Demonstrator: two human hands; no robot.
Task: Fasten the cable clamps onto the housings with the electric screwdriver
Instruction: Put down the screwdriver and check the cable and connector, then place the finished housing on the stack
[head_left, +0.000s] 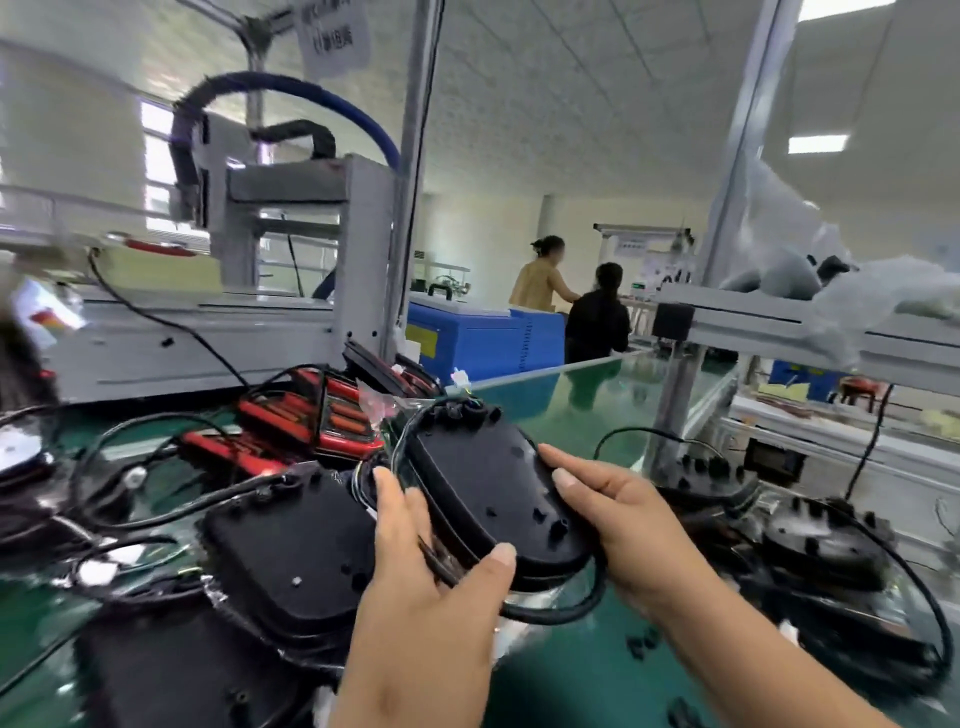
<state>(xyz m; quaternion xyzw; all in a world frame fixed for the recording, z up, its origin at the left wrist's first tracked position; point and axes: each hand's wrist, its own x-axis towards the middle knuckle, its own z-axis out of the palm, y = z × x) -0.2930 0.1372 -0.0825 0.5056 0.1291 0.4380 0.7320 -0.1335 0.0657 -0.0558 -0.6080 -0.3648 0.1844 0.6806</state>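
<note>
A black housing (488, 493) is held above the green bench (571, 675). The left hand (431, 587) clasps its near end, thumb on top, and the right hand (618, 514) grips its right edge. More housings (291, 551) lie just left of the left hand.

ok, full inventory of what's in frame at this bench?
Held housing: 1, black, centre, lifted above the table, black cable looped around it.
Other housings: at least 4, black, lying on the table left and right of the held one.
Red lens parts: several, red and black, behind the housings, left of centre.
Small loose pieces: a few, black, on the table at near right; too small to identify.
Table: 1, green.
Machine: 1, grey with a blue hose, back left.
Crate: blue, behind the table.
People: 2, background centre.
Left hand: grips the held housing's near left edge.
Right hand: holds its right edge.
</note>
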